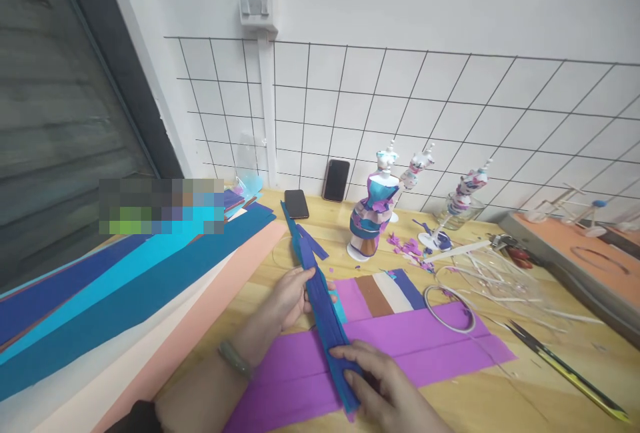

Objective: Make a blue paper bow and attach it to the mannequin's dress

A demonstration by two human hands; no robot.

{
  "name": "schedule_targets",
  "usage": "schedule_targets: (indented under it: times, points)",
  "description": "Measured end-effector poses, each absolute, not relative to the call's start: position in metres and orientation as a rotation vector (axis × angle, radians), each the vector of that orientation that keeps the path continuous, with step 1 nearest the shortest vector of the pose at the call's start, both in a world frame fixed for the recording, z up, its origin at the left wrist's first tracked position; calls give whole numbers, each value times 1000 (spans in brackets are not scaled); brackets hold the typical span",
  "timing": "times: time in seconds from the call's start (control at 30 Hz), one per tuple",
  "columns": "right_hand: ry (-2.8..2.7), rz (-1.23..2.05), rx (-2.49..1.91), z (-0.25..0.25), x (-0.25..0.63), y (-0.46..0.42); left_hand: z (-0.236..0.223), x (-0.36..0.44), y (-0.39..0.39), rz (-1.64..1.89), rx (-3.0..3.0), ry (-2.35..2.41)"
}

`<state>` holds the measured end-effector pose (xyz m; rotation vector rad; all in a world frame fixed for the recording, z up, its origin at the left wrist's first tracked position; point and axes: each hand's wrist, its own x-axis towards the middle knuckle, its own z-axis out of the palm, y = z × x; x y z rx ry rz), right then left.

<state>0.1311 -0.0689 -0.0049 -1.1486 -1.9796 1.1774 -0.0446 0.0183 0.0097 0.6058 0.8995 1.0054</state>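
Note:
A long folded strip of blue crepe paper (323,296), dark blue over teal, slants across the middle of the view. My left hand (295,296) pinches its upper part, thumb on top and fingertips showing at the far edge. Near the lower end, my right hand (373,379) grips it between thumb and fingers. Beneath the strip lies a wide purple paper sheet (425,339) with crease lines. Just behind it is a row of coloured paper pieces (375,296) in pink, brown, cream and blue. A loose dark blue scrap (314,243) rests by the strip's upper end.
Long coloured paper sheets (150,286) cover the left side. Small dress forms (371,213) stand at the back, one dressed in paper, near two phones (336,179). Right lie a tape roll (449,309), scissors (565,366), purple scraps (407,246) and an orange-topped box (575,246).

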Motion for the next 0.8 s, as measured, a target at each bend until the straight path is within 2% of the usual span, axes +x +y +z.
schedule_targets:
  times: [0.27, 0.8]
  points:
    - [-1905, 1093, -1191, -19, 131, -70, 6, -46, 18, 950, 617, 851]
    - [-1891, 1124, -1195, -12, 132, -64, 3, -49, 12, 683, 777, 776]
